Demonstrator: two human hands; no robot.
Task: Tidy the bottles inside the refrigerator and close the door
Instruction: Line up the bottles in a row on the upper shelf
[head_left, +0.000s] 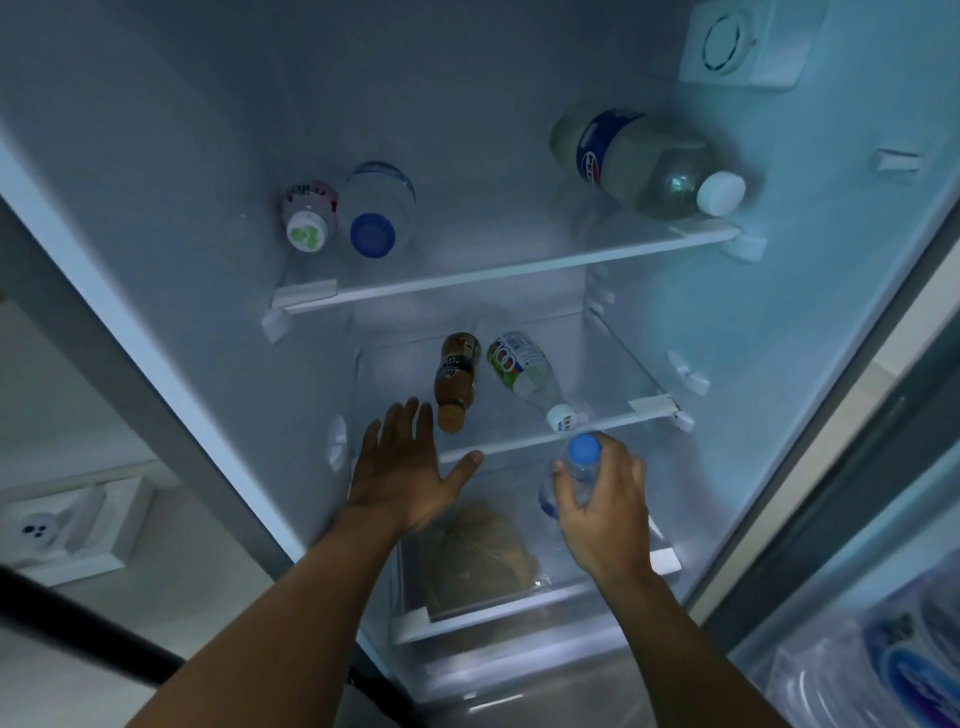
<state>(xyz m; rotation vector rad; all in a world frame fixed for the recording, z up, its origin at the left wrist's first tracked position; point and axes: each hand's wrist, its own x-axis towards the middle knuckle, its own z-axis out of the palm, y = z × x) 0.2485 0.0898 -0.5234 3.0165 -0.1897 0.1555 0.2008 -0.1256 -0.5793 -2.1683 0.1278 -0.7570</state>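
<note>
The refrigerator stands open before me. On its upper shelf (498, 273) a small bottle with a white-green cap (309, 218) and a clear bottle with a blue cap (378, 210) stand at the left; a large bottle with a blue label and white cap (649, 161) lies on its side at the right. On the middle shelf (535, 441) a brown bottle (456, 382) and a clear bottle with a green label (527, 376) lie flat. My right hand (605, 512) grips a clear blue-capped bottle (579, 457) upright at that shelf's front. My left hand (410, 467) hovers open just left of the brown bottle.
A brownish bagged item (483, 553) lies in the drawer (467, 618) below my hands. The open door at the right holds large water bottles (893, 660). A wall socket (62, 527) is at the far left outside the refrigerator.
</note>
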